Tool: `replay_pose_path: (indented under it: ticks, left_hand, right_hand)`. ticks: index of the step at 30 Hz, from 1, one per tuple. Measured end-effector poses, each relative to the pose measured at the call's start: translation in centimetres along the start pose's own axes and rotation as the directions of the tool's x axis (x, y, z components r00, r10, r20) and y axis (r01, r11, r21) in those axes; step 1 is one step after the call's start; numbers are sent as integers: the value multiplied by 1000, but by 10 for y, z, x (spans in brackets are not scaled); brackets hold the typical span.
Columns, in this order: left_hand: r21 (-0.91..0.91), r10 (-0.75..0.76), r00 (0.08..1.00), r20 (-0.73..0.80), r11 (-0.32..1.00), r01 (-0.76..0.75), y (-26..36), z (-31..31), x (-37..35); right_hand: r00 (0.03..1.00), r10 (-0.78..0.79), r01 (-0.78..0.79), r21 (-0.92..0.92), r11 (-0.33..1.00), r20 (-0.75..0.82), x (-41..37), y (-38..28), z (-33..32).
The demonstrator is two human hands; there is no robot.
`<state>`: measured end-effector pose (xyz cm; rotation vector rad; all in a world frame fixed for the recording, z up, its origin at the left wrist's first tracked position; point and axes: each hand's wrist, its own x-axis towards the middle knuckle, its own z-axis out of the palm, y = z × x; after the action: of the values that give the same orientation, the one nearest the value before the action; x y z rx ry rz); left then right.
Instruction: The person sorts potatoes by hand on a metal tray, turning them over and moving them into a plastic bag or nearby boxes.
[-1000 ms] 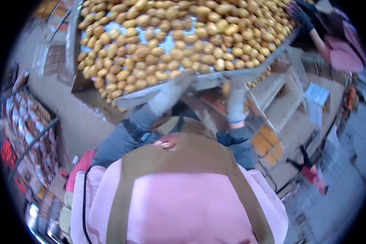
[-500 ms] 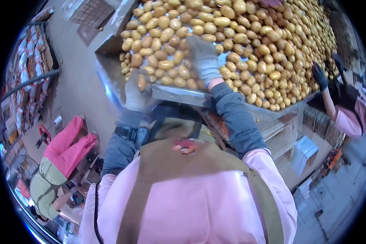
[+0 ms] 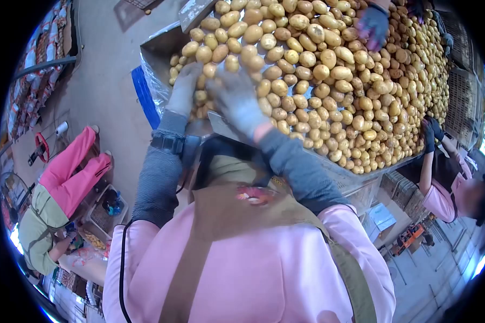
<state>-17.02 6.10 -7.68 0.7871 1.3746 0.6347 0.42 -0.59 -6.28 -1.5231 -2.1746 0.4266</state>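
Note:
A wide layer of yellow-brown potatoes [image 3: 320,72] covers the metal sorting table in front of me. My left hand [image 3: 184,91], in a grey glove, rests by the table's near left corner, fingers stretched along the potatoes; no potato shows in it. Close to its right, my right hand [image 3: 236,101], gloved in the same grey, lies over the potatoes with fingers apart and smeared by motion. Below it is a short piece of the metal edge [image 3: 221,125]. Potatoes under both palms are hidden.
A co-worker's dark-gloved hand [image 3: 373,27] reaches over the potatoes from the far side. Another person [image 3: 442,185] works at the right end. At left, a person in pink trousers [image 3: 73,175] bends beside a crate [image 3: 105,210]. Filled sacks [image 3: 40,70] are stacked at far left.
My right hand has swept left across the potatoes toward my left hand. The potato seen in my left hand no longer shows. A co-worker's hand has appeared at the top, and the view has shifted.

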Motion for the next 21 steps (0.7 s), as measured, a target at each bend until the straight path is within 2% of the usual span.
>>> replay_pose_path:
  ticks: [1,2,4,5,7,8,10,12,13,14,15,17,18,19,21]
  left_hand:
    - [69,-64,998,15,996,63,2,-3,-8]
    - [145,4,994,107,989,-20,-10,-17,-1]
    - [-159,-21,994,103,987,37,-10,-14,-6]
    - [-307,-35,994,103,950,66,-12,-13,-9]
    - [-145,138,985,102,982,-123,-14,-14,-8]
    - [-67,229,967,113,973,-222,-15,-12,-4]
    - [-102,158,984,86,984,-149,-11,-10,4]
    - [-204,35,996,78,979,-19,11,-3,1]
    - [-286,-51,994,92,955,75,30,0,-5]
    - [-292,-106,986,128,946,139,41,-2,-11]
    - [-256,-90,987,131,959,122,34,-4,-6]
    - [-182,-57,989,138,980,82,1,-8,23]
    - [42,70,993,92,996,-74,-13,-8,30]
    - [278,195,980,44,940,-200,-27,-8,38]
    - [219,337,940,45,915,-338,-31,-1,17]
  right_hand:
    - [997,-65,66,15,998,-43,-20,-14,-13]
    - [999,-4,2,49,999,40,-41,-15,-18]
    - [975,101,-122,95,988,198,-68,-5,-19]
    - [982,86,-101,81,992,168,-67,-4,-15]
    - [990,75,-82,51,995,118,-58,-18,-21]
    - [999,-29,30,-32,999,38,-42,-18,-24]
    - [972,-40,43,-11,999,233,-9,-1,-19]
    - [958,84,-108,73,991,274,29,21,-22]
    - [948,219,-256,144,956,232,47,40,-33]
    - [974,220,-223,68,972,54,69,64,-44]
    - [972,200,-203,-13,979,-125,86,89,-46]
    - [948,221,-243,-75,967,-230,100,128,-20]
    - [946,99,-202,-323,925,-307,98,87,-36]
    - [974,216,-192,-259,946,64,90,82,-17]
    - [999,43,-30,-348,937,28,48,37,-12]
